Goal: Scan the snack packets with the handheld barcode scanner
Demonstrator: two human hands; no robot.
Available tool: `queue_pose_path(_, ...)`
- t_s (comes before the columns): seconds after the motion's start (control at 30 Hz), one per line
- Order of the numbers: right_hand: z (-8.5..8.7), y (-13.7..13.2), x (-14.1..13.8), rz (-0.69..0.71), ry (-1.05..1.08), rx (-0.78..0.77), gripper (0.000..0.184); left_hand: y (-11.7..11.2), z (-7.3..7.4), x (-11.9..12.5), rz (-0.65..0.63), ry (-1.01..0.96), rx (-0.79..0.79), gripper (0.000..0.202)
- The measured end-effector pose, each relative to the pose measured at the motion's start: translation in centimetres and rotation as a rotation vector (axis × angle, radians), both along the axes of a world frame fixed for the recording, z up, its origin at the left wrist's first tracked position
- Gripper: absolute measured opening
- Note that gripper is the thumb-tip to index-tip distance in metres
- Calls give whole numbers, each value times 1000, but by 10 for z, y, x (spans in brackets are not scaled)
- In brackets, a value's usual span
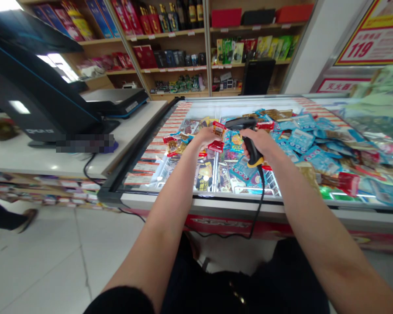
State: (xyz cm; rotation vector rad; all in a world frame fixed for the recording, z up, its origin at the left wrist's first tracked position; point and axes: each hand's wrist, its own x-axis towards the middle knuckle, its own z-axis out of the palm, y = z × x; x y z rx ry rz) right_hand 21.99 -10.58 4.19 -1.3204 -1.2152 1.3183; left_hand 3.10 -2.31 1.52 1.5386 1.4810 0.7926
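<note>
- The left hand (205, 138) was clenched in a pinch around a small red foil snack packet (218, 129), held up just beside the scanner head.
- The right hand (259, 142) was wrapped around the grip of a black handheld barcode scanner (251, 148) with a yellow band near its base, its head tilted toward the packet.
- A coiled black cable (261, 196) hung from the scanner's base and looped down over the front of the freezer.
- Both hands were above a glass-topped chest freezer (196, 201) heaped with mixed snack packets, and pale blue packets (301, 140) filled much of its right side.
- To the left of the freezer stood a white desk (52, 161), carrying a black point-of-sale terminal (36, 93); part of the desk was blurred out.
- Behind the freezer rose wooden shelves (180, 68) stocked with red gift boxes and dark bottles.
- A red-and-yellow price sign (370, 43) showing 119 hung at the upper right.
- Another person's leg (6, 216) was at the far left, above the pale tiled floor (52, 266).
</note>
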Motion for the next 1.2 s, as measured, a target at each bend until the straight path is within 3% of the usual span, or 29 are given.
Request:
queue_pose_path(0.47, 5, -6, -1, 31, 56, -17, 22, 0, 3, -3, 44, 27, -40, 27)
queue_pose_path(1.2, 5, -4, 1, 12, 92, -4, 23, -4, 6, -9, 83, 34, 91, 24)
